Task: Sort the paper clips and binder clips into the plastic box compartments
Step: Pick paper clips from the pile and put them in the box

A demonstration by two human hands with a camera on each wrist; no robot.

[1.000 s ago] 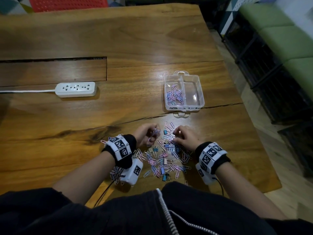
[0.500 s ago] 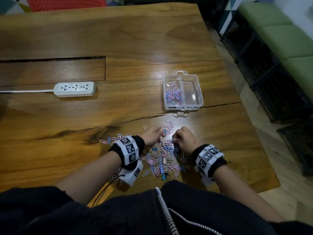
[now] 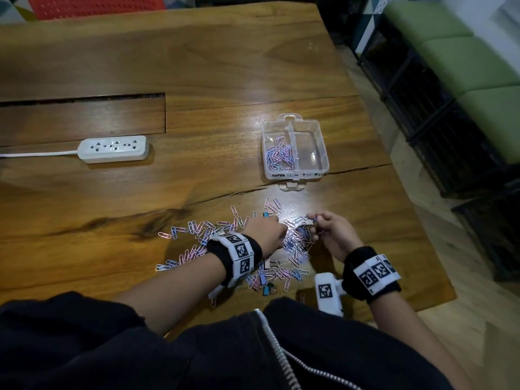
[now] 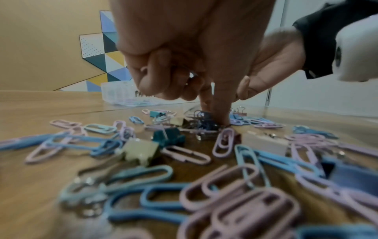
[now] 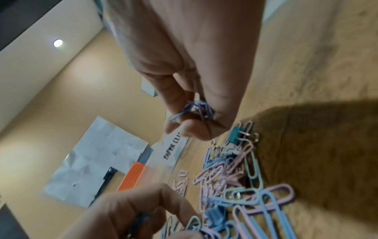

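Still gathering, I judged: my right hand (image 5: 196,103) pinched a bunch of paper clips (image 5: 194,110) above the pile (image 3: 292,249) at lower centre, my left hand (image 3: 267,232) fingered it, grip unclear; next, carry them to the box (image 3: 323,153) upper right.

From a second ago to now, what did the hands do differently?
The right hand has lifted off the pile, its grip pinching a small bunch of paper clips. The left hand has reached forward and pokes a finger down among the binder clips. The plastic box, with paper clips only in its left compartment, and the power strip stayed put.
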